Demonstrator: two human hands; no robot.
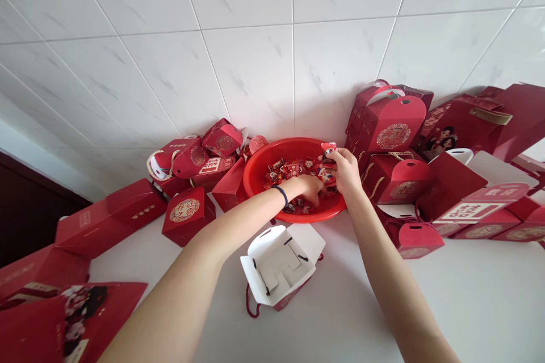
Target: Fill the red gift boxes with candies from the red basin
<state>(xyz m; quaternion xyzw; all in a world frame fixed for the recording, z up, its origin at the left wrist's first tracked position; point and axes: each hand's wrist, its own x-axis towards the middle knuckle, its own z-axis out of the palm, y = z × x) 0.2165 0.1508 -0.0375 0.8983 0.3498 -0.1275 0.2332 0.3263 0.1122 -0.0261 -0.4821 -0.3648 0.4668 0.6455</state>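
A red plastic basin (252,173) stands against the tiled wall with wrapped candies (293,169) inside. My left hand (311,188), a dark band on its wrist, reaches down into the basin among the candies; its fingertips are hidden. Over the basin's right rim, my right hand (344,167) pinches a red-wrapped candy (328,149) between thumb and fingers. In front of the basin, between my forearms, sits an open gift box (281,266) with a white inside and a dark red cord. Its flaps are spread and nothing lies in it.
Closed red gift boxes (187,210) stand to the left, with larger red boxes (111,215) beyond. Stacked red boxes (394,130) crowd the right side, one open box (472,193) among them. A red printed bag (38,323) lies at the lower left on the white tabletop (340,306).
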